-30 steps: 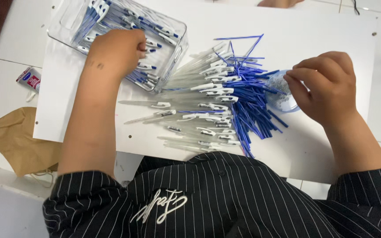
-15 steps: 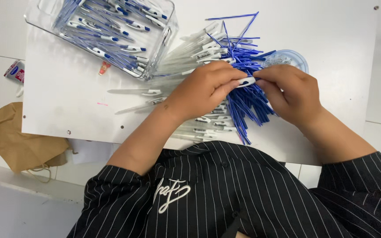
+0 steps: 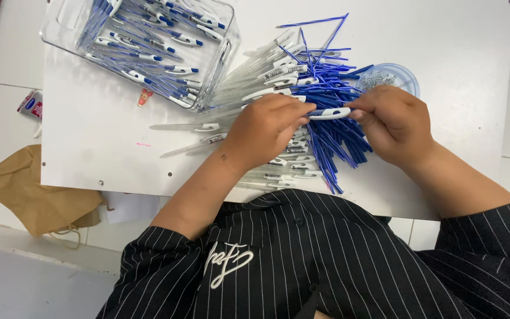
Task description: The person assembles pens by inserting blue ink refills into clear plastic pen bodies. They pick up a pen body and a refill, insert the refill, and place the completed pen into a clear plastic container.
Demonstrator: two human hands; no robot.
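Observation:
A white-and-blue pen (image 3: 329, 113) is held level between my two hands above the white board (image 3: 95, 142). My left hand (image 3: 267, 131) grips its left end and my right hand (image 3: 392, 123) pinches its right end. Under them lies a heap of clear pen barrels (image 3: 249, 88) and a heap of thin blue refills (image 3: 332, 142). A clear plastic bin (image 3: 222, 50) at the upper left holds several finished pens. A small round clear dish (image 3: 398, 75) of tiny parts sits just beyond my right hand.
A crumpled brown paper bag (image 3: 33, 192) lies off the board's left edge on the floor. A small red, white and blue packet (image 3: 30, 105) sits on the tiles at the left. A tiny pink sticker (image 3: 143, 97) is stuck to the board beside the bin.
My left hand came back from the bin to the pile and met my right hand. Both now hold one pen between them. The view has shifted a little.

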